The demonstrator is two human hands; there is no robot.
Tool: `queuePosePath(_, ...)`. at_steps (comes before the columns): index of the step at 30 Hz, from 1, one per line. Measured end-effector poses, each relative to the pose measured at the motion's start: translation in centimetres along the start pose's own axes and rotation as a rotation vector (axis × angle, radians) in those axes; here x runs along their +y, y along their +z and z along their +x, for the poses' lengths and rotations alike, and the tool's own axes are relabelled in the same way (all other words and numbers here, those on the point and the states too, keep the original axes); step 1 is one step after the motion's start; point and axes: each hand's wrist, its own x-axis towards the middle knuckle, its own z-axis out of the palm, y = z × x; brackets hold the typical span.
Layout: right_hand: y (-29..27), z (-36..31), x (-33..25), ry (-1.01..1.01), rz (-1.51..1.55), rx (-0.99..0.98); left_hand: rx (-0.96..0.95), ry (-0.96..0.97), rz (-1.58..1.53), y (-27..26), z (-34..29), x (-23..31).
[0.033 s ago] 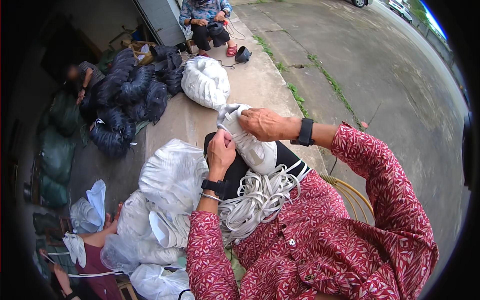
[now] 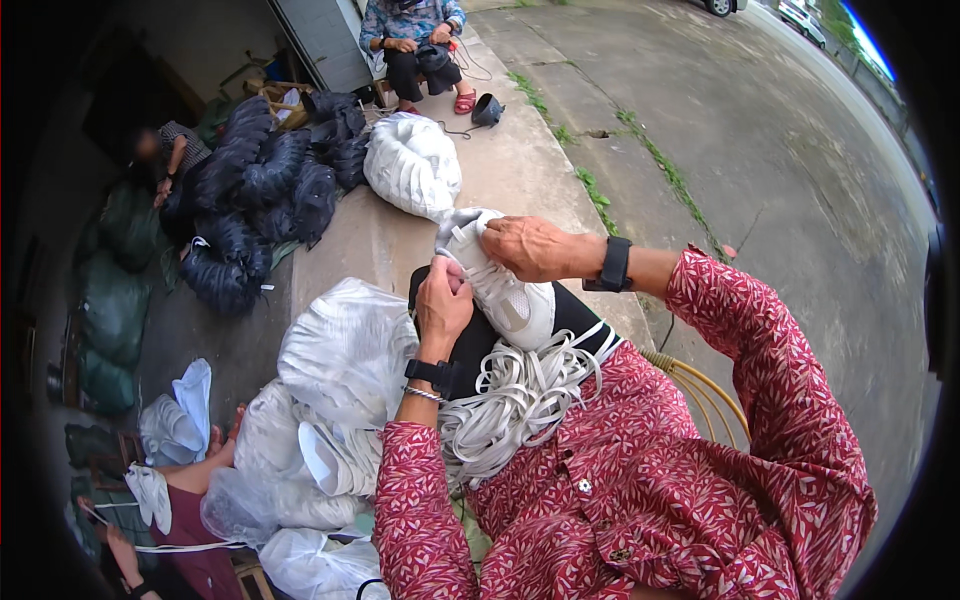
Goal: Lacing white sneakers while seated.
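A white shoe upper [image 2: 525,312] with a mesh toe rests against my black-clad thighs, its toe toward me. My right hand [image 2: 532,249] is closed on its far right edge, by the tongue and eyelets; the fingertips are partly hidden. My left hand [image 2: 443,302] pinches at the grey-lined collar on the left side. Whether a lace end is also between those fingers is too small to make out. In my lap, just below the upper, lies a tangled heap of flat white shoelaces [image 2: 515,400].
White stacked uppers [image 2: 412,165] stand beyond my knees. Bagged white bundles [image 2: 345,350] sit at my left, with black stacked uppers [image 2: 255,190] farther back. One person [image 2: 415,45] sits ahead; another person [image 2: 180,150] is at the far left. A worker's legs [image 2: 195,490] show lower left.
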Motion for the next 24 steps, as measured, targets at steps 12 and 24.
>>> queuePosePath(12, -1.0, -0.9, 1.1, 0.086, 0.268, 0.123, 0.043, 0.068, -0.093, -0.5, -0.5, 0.3)
queuePosePath(24, 0.1, -1.1, 0.0, 0.003, 0.336, 0.057, -0.062, 0.143, -0.129, -0.4, -0.7, 2.6)
